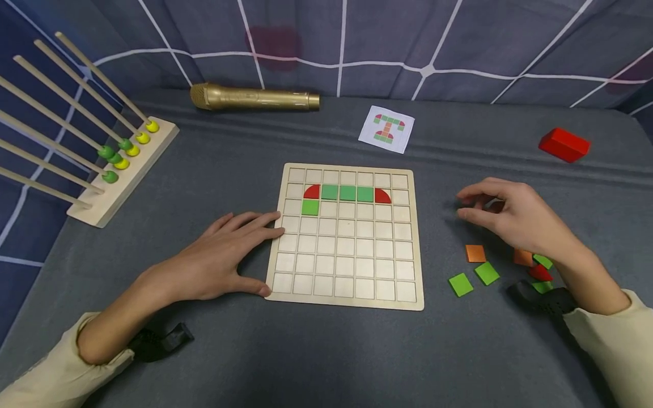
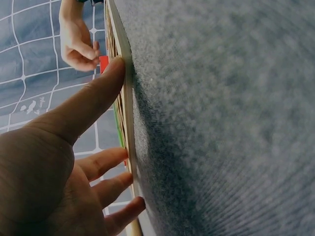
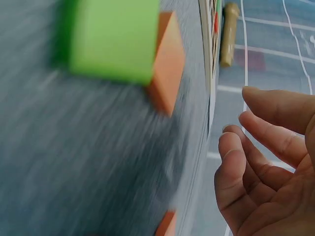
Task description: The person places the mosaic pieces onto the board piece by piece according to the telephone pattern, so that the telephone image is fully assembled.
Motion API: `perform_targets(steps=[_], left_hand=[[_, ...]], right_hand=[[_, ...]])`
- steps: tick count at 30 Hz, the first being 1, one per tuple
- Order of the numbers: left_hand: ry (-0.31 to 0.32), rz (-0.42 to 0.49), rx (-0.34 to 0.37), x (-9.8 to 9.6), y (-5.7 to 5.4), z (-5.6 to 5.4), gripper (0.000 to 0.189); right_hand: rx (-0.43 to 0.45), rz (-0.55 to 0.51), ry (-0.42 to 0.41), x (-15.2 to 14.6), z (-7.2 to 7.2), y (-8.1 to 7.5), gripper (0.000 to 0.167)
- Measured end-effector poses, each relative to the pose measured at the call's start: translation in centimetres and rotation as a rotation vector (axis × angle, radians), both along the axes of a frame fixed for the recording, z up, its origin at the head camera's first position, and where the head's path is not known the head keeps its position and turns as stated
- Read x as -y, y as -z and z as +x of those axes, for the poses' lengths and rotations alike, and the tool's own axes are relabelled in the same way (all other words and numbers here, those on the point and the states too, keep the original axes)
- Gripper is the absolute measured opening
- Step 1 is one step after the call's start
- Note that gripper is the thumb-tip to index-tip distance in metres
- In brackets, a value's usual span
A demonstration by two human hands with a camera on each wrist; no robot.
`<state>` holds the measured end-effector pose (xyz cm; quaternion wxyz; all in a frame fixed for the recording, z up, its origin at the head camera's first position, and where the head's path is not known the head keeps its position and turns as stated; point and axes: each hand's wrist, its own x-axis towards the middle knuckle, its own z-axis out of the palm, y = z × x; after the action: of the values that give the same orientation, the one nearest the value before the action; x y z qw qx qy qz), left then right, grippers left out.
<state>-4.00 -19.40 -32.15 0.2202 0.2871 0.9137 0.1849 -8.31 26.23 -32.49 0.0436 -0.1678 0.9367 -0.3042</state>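
Observation:
My left hand [image 1: 219, 255] lies at the left side of a square wooden grid board [image 1: 345, 246], thumb and fingertips touching its edge. Near the board's top is a row of three dark green square tiles [image 1: 347, 193] between two red quarter-round tiles [image 1: 382, 196]. One light green tile [image 1: 310, 207] sits below the left red piece. To the right of the board, my right hand [image 1: 517, 218] hovers over the table, fingers loosely bent. Nothing shows between its thumb and fingers [image 3: 270, 137] in the right wrist view. Loose orange tiles [image 1: 475, 253] and green tiles [image 1: 461, 285] lie nearby.
Behind the board lies a printed pattern card [image 1: 386, 129]. A gold microphone [image 1: 255, 98] rests at the back, and a red block [image 1: 564, 145] at back right. On the left stands a wooden bead rack [image 1: 122, 173] with upright rods. A red tile [image 1: 541, 273] lies by my right wrist.

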Motion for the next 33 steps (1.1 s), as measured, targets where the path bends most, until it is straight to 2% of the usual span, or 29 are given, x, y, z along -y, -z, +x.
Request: perform_targets(steps=[4, 13, 16, 22, 27, 33], left_hand=[[-0.002, 0.003, 0.002, 0.0, 0.0, 0.0, 0.093], [0.000, 0.007, -0.005, -0.1, 0.0, -0.1, 0.093], [-0.001, 0.005, -0.005, 0.0, -0.1, 0.0, 0.094], [-0.001, 0.006, -0.002, 0.1, -0.1, 0.2, 0.094], [-0.003, 0.012, -0.001, 0.1, 0.0, 0.2, 0.093], [0.000, 0.004, -0.004, 0.1, 0.1, 0.0, 0.093]], right_hand=[[0.023, -0.007, 0.084, -1.9, 0.9, 0.2, 0.023], [0.039, 0.008, 0.202, -4.9, 3.0, 0.5, 0.023], [0.066, 0.042, 0.208, -6.3, 3.6, 0.7, 0.026], [0.088, 0.088, 0.165, -9.0, 5.1, 1.9, 0.035], [0.093, 0.124, 0.220, -10.2, 6.1, 2.7, 0.035], [0.072, 0.176, 0.236, -10.2, 6.4, 3.1, 0.029]])
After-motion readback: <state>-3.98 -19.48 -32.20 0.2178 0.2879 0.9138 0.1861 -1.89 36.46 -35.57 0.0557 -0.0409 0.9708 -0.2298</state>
